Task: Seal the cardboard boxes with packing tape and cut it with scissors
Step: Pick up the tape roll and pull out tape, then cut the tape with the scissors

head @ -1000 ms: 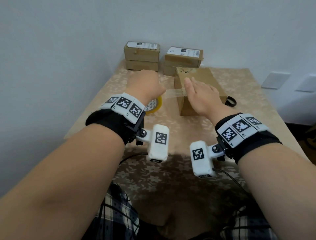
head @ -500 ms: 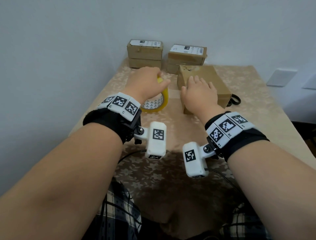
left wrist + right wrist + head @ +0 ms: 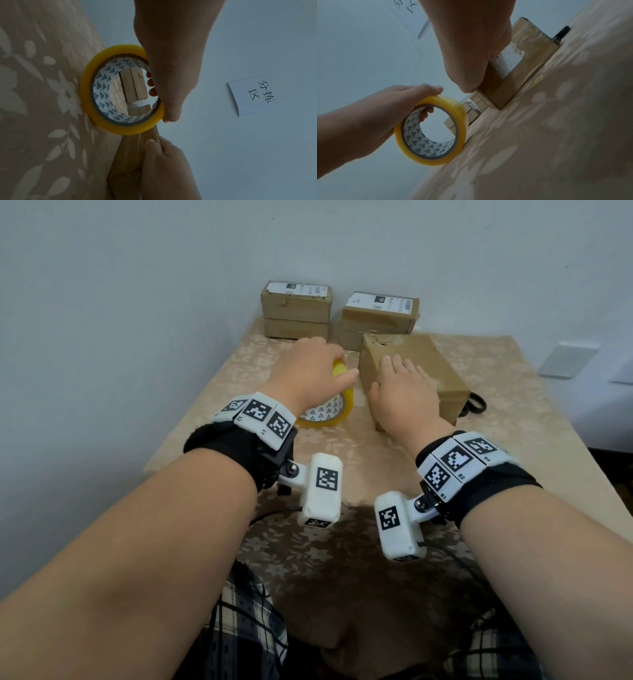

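Gripping the tape roll (image 3: 327, 409) upright on the table (image 3: 534, 419), the left hand (image 3: 308, 371) curls fingers through its core, thumb on top. The right hand (image 3: 406, 392) lies flat, fingers straight and together, on the near box (image 3: 442, 371). Four boxes stacked in two pairs (image 3: 296, 309) behind; one pair of scissors (image 3: 474, 405) right of the box.

Tape roll (image 3: 327, 405) lowered to table (image 3: 513, 419) beside box (image 3: 435, 364).

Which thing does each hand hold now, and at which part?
The left hand grips the tape roll at its upper rim, fingers inside the core. The right hand holds nothing; it presses flat on the cardboard box.
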Available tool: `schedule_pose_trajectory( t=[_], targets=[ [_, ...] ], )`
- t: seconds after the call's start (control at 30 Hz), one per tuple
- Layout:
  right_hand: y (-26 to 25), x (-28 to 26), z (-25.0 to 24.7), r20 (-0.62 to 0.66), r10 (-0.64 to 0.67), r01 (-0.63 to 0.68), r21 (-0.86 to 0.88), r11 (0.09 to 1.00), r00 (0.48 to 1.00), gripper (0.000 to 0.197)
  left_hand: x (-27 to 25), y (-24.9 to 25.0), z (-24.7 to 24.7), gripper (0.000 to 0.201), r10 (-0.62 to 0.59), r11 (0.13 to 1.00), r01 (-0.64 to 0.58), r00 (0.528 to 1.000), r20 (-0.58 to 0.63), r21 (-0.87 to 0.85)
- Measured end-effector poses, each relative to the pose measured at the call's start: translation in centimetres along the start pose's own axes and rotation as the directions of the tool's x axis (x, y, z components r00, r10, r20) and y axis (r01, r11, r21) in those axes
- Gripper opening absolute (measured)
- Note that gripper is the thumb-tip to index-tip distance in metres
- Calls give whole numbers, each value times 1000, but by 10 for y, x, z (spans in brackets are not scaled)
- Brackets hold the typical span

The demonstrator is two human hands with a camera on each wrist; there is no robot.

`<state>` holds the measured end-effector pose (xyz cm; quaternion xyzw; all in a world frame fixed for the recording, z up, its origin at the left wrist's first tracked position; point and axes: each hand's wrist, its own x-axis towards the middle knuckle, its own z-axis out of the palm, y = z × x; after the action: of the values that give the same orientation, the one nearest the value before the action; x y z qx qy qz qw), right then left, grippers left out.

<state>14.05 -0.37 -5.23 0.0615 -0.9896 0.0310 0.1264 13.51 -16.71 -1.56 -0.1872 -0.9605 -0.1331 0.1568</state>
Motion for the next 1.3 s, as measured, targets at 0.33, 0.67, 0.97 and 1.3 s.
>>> schedule_pose_trajectory(
  t=[0.33,0.67,0.97,1.3],
  targets=[
    [6,-2,-8,79,-109,108,12,994,991,56,-6,2,-7,32,-36,993,34,999,-11,-114],
    [19,0,-35,0,23,-14,811,585,1000,45,-4,3,-8,31,-99,995,99,995,-29,-22],
    [88,-10,-11,248,299,-365,291,884,921,25,-3,8,-14,17,-122,993,122,992,37,11],
    [99,-18,-4,122,418,-434,180,883,900,15,-2,21,-8,29,-35,991,29,998,48,133]
  ],
)
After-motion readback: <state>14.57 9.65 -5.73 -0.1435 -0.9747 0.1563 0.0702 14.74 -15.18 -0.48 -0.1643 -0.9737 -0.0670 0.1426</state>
